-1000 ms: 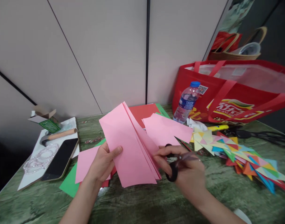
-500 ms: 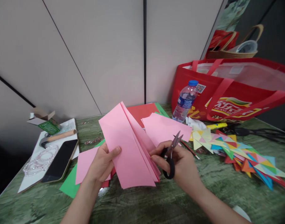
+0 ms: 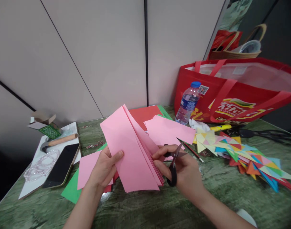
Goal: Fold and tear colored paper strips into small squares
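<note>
So, the left hand (image 3: 104, 168) has a stack of pink sheets (image 3: 125, 156) gripped, thumb flat on the front and the other fingers tucked behind. The stack is tilted up above the green table (image 3: 126, 214), its layers fanned a bit on the right. Over there the right hand (image 3: 187, 173) has its thumb and index finger close together at the sheet edges, while black-handled scissors (image 3: 176, 156) hang on that same hand, blades up and slightly apart. Can't really tell how tight that fingertip pinch is. More pink paper (image 3: 169, 130) lies behind, with a dark pencil (image 3: 193, 152) near it. Off to the right there's a pile of colourful folded paper (image 3: 245, 152), plus a water bottle (image 3: 187, 105) just beside a big red bag (image 3: 227, 92).
</note>
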`<state>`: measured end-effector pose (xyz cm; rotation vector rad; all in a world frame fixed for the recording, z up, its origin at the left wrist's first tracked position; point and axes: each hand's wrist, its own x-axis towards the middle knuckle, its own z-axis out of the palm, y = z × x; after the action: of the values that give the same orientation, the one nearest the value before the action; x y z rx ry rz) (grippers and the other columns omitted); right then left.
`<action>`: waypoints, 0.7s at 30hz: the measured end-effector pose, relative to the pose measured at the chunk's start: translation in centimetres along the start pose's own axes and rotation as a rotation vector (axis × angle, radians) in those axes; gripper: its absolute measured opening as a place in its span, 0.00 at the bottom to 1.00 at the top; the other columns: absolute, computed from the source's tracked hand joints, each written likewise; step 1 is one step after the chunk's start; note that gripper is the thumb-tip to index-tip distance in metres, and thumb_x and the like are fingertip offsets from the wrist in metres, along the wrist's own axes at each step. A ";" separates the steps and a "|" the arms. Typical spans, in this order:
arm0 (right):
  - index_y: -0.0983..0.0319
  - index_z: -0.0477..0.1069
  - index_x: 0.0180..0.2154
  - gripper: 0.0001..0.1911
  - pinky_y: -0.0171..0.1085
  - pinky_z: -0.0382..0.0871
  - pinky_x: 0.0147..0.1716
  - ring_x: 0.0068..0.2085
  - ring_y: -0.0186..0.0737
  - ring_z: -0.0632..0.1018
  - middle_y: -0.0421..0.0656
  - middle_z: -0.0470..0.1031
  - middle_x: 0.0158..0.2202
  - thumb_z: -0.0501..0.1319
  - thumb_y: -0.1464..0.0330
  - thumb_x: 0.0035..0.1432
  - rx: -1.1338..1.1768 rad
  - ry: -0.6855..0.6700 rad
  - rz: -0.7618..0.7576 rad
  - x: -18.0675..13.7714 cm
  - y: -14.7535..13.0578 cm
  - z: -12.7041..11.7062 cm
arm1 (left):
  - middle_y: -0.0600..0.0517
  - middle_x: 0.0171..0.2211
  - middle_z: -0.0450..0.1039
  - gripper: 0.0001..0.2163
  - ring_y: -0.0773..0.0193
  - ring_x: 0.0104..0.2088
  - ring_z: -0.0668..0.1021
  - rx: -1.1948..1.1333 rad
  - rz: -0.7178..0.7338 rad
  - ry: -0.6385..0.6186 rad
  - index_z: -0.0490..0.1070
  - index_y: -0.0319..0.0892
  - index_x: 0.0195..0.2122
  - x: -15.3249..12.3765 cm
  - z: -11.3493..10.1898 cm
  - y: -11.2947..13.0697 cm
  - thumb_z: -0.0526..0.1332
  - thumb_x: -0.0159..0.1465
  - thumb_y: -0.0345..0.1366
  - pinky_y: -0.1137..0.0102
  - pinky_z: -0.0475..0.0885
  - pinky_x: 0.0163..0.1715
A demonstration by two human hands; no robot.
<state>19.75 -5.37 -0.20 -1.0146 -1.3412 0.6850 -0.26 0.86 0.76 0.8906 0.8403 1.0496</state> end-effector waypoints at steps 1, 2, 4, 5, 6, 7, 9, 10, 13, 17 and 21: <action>0.60 0.68 0.33 0.07 0.38 0.65 0.32 0.30 0.36 0.72 0.40 0.72 0.30 0.63 0.73 0.49 -0.005 0.002 -0.003 0.0 0.0 0.0 | 0.45 0.36 0.78 0.16 0.58 0.33 0.79 -0.002 0.002 0.000 0.70 0.37 0.40 0.0 0.0 0.0 0.67 0.49 0.30 0.67 0.75 0.34; 0.60 0.68 0.33 0.07 0.38 0.65 0.32 0.31 0.36 0.72 0.40 0.72 0.31 0.63 0.73 0.49 -0.007 0.002 -0.003 0.0 0.1 0.0 | 0.45 0.36 0.78 0.16 0.58 0.33 0.79 -0.004 0.004 0.000 0.70 0.37 0.40 0.0 -0.1 -0.1 0.67 0.49 0.29 0.67 0.75 0.33; 0.60 0.68 0.33 0.08 0.37 0.66 0.32 0.31 0.35 0.72 0.39 0.72 0.30 0.63 0.73 0.49 -0.007 -0.010 -0.003 0.0 0.1 -0.1 | 0.45 0.35 0.77 0.16 0.58 0.33 0.79 -0.009 0.007 -0.001 0.70 0.37 0.40 0.0 -0.1 -0.1 0.67 0.49 0.29 0.68 0.75 0.33; 0.59 0.68 0.33 0.08 0.37 0.66 0.32 0.31 0.35 0.72 0.39 0.72 0.30 0.63 0.73 0.49 -0.007 -0.016 -0.002 0.0 0.1 0.0 | 0.45 0.35 0.77 0.16 0.59 0.33 0.79 -0.011 0.009 -0.003 0.70 0.38 0.39 0.1 -0.1 -0.1 0.67 0.49 0.29 0.68 0.75 0.33; 0.59 0.68 0.33 0.08 0.37 0.66 0.32 0.31 0.35 0.73 0.39 0.72 0.30 0.63 0.73 0.49 -0.004 -0.018 -0.003 0.0 0.1 0.0 | 0.46 0.35 0.77 0.16 0.59 0.32 0.79 -0.011 0.008 -0.005 0.70 0.38 0.39 0.1 -0.1 -0.1 0.67 0.49 0.29 0.68 0.75 0.33; 0.59 0.68 0.33 0.08 0.37 0.66 0.32 0.31 0.35 0.73 0.39 0.73 0.30 0.63 0.74 0.49 0.000 -0.011 -0.004 0.0 0.1 0.0 | 0.46 0.35 0.77 0.15 0.59 0.32 0.79 -0.012 0.007 -0.008 0.70 0.38 0.39 0.1 -0.1 -0.1 0.67 0.49 0.29 0.68 0.75 0.33; 0.59 0.68 0.34 0.09 0.37 0.67 0.34 0.32 0.35 0.73 0.39 0.73 0.31 0.62 0.74 0.49 0.008 0.040 -0.018 0.0 0.0 0.1 | 0.46 0.35 0.77 0.15 0.59 0.32 0.79 -0.008 0.005 -0.015 0.70 0.38 0.39 0.1 -0.1 -0.1 0.67 0.50 0.28 0.68 0.75 0.32; 0.58 0.67 0.35 0.10 0.38 0.67 0.35 0.34 0.36 0.74 0.40 0.73 0.32 0.62 0.74 0.49 0.018 0.081 -0.028 0.1 0.0 0.1 | 0.46 0.35 0.77 0.15 0.59 0.32 0.79 -0.005 0.007 -0.019 0.70 0.38 0.39 0.1 -0.1 -0.1 0.67 0.50 0.29 0.68 0.75 0.32; 0.57 0.65 0.38 0.15 0.41 0.66 0.43 0.43 0.40 0.72 0.42 0.72 0.39 0.64 0.74 0.47 0.067 0.175 -0.050 0.2 0.1 0.0 | 0.46 0.35 0.77 0.14 0.59 0.32 0.79 0.011 0.011 -0.030 0.70 0.38 0.39 0.0 0.0 -0.1 0.67 0.50 0.29 0.68 0.75 0.31; 0.59 0.65 0.38 0.17 0.37 0.69 0.36 0.37 0.39 0.74 0.41 0.73 0.37 0.66 0.71 0.43 0.074 0.071 0.104 0.4 0.3 0.1 | 0.45 0.34 0.77 0.13 0.59 0.32 0.79 0.046 0.006 -0.043 0.71 0.37 0.38 -0.1 0.3 -0.1 0.67 0.50 0.29 0.67 0.75 0.31; 0.62 0.68 0.34 0.12 0.32 0.67 0.25 0.27 0.35 0.73 0.39 0.73 0.27 0.65 0.67 0.44 0.118 0.007 0.309 0.7 0.8 0.4 | 0.45 0.37 0.77 0.15 0.58 0.34 0.78 0.123 0.023 -0.016 0.70 0.38 0.40 0.1 0.4 -0.4 0.66 0.51 0.32 0.65 0.74 0.34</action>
<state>19.54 -4.36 -0.59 -1.1380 -1.1341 0.9796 0.26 0.79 0.53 1.0131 0.8898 1.0179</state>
